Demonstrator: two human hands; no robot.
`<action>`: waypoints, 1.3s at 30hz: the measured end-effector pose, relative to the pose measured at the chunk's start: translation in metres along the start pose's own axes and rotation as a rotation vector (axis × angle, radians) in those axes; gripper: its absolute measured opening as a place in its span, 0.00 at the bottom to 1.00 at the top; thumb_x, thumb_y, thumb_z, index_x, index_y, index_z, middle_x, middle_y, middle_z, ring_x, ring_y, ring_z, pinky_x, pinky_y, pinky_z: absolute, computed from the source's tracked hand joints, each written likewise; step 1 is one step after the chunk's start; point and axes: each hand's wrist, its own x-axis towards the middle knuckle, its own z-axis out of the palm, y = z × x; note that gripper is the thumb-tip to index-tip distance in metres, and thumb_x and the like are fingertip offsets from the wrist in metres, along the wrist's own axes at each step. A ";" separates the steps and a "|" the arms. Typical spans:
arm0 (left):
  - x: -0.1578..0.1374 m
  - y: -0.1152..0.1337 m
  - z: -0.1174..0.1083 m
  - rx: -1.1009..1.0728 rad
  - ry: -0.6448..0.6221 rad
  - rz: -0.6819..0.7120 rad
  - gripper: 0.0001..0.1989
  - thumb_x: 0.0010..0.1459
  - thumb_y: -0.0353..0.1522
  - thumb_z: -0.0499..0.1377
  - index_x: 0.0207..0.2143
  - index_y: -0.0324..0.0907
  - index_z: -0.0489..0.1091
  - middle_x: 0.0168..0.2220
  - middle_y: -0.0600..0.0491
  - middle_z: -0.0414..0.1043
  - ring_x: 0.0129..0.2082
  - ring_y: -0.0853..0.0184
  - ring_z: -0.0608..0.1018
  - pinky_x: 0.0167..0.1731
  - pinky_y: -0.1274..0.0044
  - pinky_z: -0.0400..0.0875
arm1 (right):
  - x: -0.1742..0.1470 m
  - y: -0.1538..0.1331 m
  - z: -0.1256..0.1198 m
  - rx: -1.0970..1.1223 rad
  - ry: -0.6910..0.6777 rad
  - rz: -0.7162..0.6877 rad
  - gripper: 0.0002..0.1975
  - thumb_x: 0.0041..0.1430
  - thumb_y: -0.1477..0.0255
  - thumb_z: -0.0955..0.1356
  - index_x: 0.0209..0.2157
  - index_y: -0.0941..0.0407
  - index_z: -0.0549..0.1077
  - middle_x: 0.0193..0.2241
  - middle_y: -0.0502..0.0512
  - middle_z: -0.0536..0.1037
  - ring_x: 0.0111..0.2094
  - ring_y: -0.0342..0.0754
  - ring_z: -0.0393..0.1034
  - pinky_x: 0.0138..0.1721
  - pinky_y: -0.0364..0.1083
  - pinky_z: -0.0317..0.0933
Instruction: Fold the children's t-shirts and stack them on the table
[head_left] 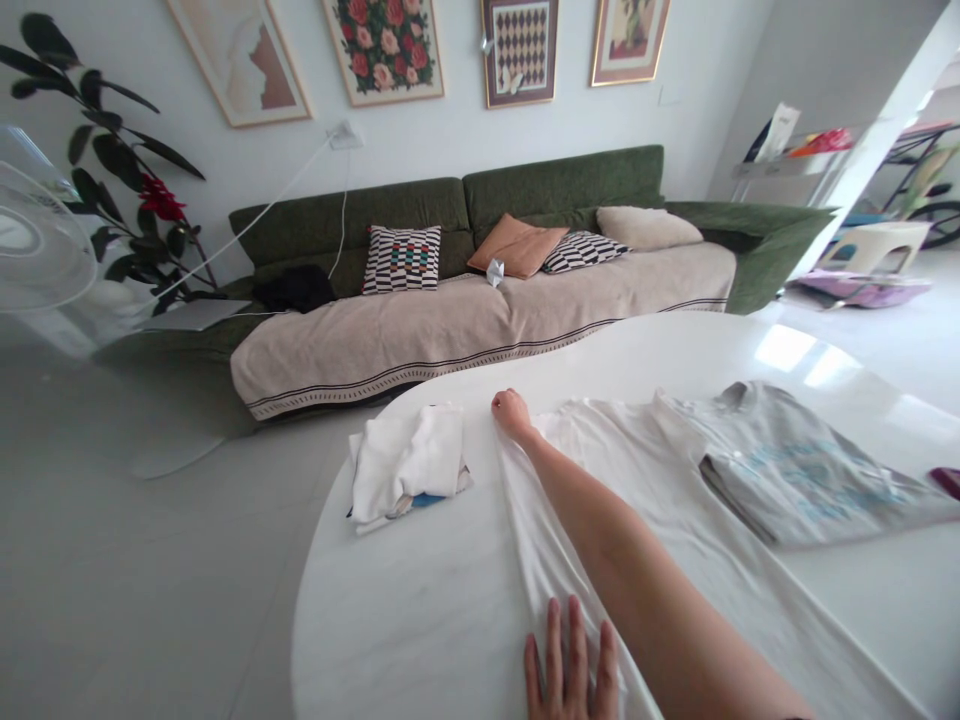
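A white garment, seemingly a shirt, lies spread across the round white table. My right arm reaches forward over it, and my right hand is closed on the garment's far left corner. Close to me, at the bottom of the view, my left hand lies flat with fingers apart on the near part of the same garment's left edge. To the right, a grey T-shirt with pale blue print rests partly over the white cloth. A small stack of folded white clothes sits left of my right hand.
The glossy white table has a rounded edge on the left. A dark red object lies at its right side. Beyond stands a green sofa with a beige cover and cushions. A fan and a plant are at left.
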 end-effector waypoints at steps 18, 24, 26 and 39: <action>0.034 -0.001 -0.072 -0.229 -0.504 0.008 0.31 0.56 0.43 0.51 0.60 0.50 0.46 0.62 0.50 0.44 0.60 0.55 0.51 0.53 0.58 0.54 | -0.192 0.042 -0.068 0.203 0.067 -0.196 0.21 0.60 0.69 0.56 0.54 0.57 0.58 0.56 0.60 0.60 0.56 0.47 0.54 0.52 0.47 0.51; 0.022 0.003 -0.087 -0.292 -0.486 -0.033 0.20 0.59 0.36 0.48 0.54 0.48 0.59 0.57 0.50 0.58 0.58 0.61 0.58 0.53 0.60 0.56 | -0.340 0.081 -0.090 0.433 0.072 -0.016 0.11 0.53 0.67 0.62 0.37 0.55 0.68 0.25 0.52 0.73 0.27 0.46 0.68 0.31 0.44 0.58; 0.004 0.006 -0.098 -0.303 -0.461 -0.026 0.21 0.58 0.38 0.49 0.54 0.47 0.59 0.56 0.49 0.60 0.57 0.61 0.60 0.51 0.63 0.60 | -0.382 0.088 -0.078 0.464 0.057 0.071 0.09 0.51 0.65 0.63 0.34 0.53 0.68 0.20 0.49 0.71 0.23 0.46 0.66 0.28 0.44 0.56; -0.045 0.007 -0.120 -0.046 -0.337 0.199 0.30 0.58 0.36 0.50 0.61 0.46 0.43 0.57 0.49 0.57 0.55 0.65 0.63 0.50 0.71 0.64 | -0.400 0.053 -0.059 1.050 -0.185 0.397 0.15 0.43 0.56 0.64 0.25 0.55 0.61 0.17 0.44 0.65 0.12 0.39 0.58 0.13 0.39 0.46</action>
